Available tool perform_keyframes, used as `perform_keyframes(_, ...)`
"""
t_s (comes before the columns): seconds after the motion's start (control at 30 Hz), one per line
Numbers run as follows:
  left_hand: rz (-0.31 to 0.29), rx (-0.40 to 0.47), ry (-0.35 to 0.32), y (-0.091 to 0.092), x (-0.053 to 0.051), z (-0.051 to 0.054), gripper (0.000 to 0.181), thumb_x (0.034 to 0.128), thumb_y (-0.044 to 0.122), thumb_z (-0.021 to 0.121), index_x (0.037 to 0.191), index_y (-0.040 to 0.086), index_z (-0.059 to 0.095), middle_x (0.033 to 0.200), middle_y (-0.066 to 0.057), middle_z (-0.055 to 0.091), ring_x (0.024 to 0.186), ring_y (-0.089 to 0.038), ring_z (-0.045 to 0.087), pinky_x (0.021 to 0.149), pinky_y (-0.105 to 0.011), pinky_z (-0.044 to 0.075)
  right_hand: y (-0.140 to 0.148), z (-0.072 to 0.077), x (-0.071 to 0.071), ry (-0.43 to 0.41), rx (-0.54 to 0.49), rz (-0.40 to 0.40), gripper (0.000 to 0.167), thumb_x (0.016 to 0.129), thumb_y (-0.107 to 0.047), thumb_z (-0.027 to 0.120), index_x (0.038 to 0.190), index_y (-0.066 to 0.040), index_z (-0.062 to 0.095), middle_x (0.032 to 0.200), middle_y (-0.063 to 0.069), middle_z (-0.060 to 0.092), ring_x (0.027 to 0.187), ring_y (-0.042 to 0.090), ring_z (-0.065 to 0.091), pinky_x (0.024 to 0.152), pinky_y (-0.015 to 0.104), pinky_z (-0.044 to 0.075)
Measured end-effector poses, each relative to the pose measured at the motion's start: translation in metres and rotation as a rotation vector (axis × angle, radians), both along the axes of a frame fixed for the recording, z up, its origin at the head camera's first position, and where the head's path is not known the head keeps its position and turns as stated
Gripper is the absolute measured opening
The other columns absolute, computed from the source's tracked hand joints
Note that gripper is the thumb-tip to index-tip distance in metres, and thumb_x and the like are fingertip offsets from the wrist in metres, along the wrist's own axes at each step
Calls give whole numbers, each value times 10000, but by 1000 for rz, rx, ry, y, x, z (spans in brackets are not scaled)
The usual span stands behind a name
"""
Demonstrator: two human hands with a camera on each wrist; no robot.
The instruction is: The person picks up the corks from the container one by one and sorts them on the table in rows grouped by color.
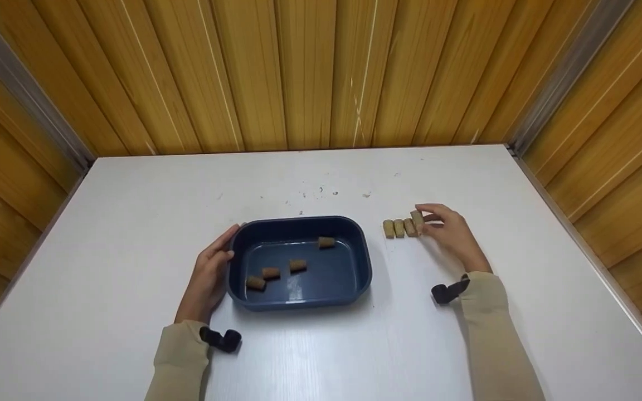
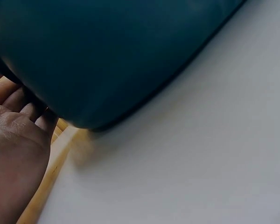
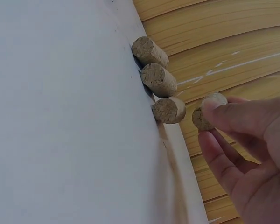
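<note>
The right hand (image 1: 452,234) pinches a cork (image 1: 417,220) between thumb and fingertips, the grip closed to the cork's width. This cork is at the right end of a row of three corks (image 1: 399,228) lying side by side on the white table (image 1: 321,362); the right wrist view shows a narrow gap between it and the nearest one. To the left of the row sits a deep blue rectangular tray (image 1: 298,306) with rounded corners. The left hand (image 1: 209,273) holds the tray's left side, thumb at the rim and fingers against the outer wall. Inside the tray, four corks (image 1: 297,265) lie on their sides: three spread from the front left toward the middle, one near the back right. Dark specks (image 1: 335,192) mark the table beyond the tray, and wood-patterned panels (image 1: 304,72) rise behind.
</note>
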State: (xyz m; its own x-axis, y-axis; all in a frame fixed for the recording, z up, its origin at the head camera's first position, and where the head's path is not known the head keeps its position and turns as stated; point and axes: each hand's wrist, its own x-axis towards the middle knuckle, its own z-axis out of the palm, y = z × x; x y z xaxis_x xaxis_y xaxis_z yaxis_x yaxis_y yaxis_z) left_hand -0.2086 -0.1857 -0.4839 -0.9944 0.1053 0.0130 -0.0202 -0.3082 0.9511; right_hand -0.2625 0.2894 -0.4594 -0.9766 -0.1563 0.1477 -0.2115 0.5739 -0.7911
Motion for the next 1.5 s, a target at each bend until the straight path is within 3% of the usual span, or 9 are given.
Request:
perform_keyframes(0.37,11,-11,-8,-1,0,-1,580,881,-83,347,1457,-12,366,1542,-99,358,1456,-148,273,1191,-277,205,4,-3,2,-157,69,-70,500,902,-21,594,1389,-35,486,1404,232,491,1225,418,536,1011,498,462)
perform_keyframes(0.9,5,-11,1,-1,-1,0,585,878,-68,362,1461,-26,345,1519,-60,407,1436,-122,314,1185,-256,224,4,-3,4,-238,81,-43,520,932,-81,565,1428,-18,421,1366,278,497,1258,432,497,1053,500,423)
perform_keyframes(1.2,-4,11,2,-1,0,0,586,881,-73,356,1465,-30,333,1517,-57,409,1419,-91,337,1178,-242,234,4,-2,3,-261,86,-52,530,931,-72,553,1438,-20,406,1385,277,478,1273,426,482,1056,497,419)
perform_keyframes(1.5,-10,17,-1,0,-1,0,584,881,-76,355,1463,-33,335,1526,-73,391,1448,-141,288,1181,-253,232,2,9,6,-185,106,-63,493,938,-109,563,1412,-30,450,1426,251,449,1276,426,472,1017,503,454)
